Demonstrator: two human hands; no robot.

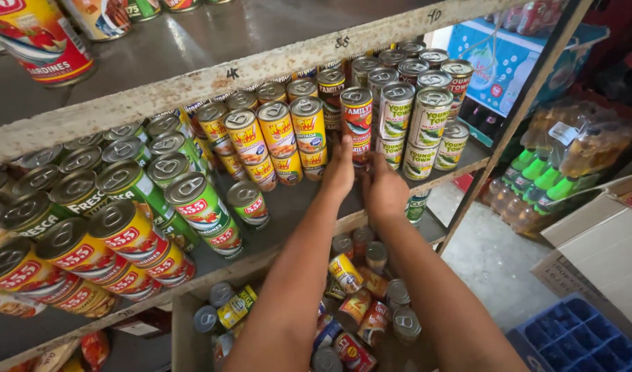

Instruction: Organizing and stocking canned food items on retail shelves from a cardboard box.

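Nearest to me, below the shelf edge, an open box (185,324) holds loose tins lying on their sides at mixed angles; about fifteen show between and beside my forearms, too jumbled for an exact count. A blue crate (571,337) sits at lower right, with a cardboard carton (598,241) just beyond it.

Both my arms reach up and away over the box to the middle shelf (288,207). My left hand (339,171) is flat and open, fingers together and pointing away, its fingertips at the foot of a stack of red tins (357,124). My right hand (383,189) is loosely curled just beside it; I cannot tell whether it grips anything. The stack stands upright, long axis vertical, pull-tab lids upward; two tiers show, the lower partly hidden by my hands.

Left of the stack stand three yellow tins (278,131) in the front row, each on another. To the right, green-labelled tins (429,117) are stacked upright.

Farther right, shrink-wrapped bottles (564,158) with green caps lie tilted; I count about five caps.
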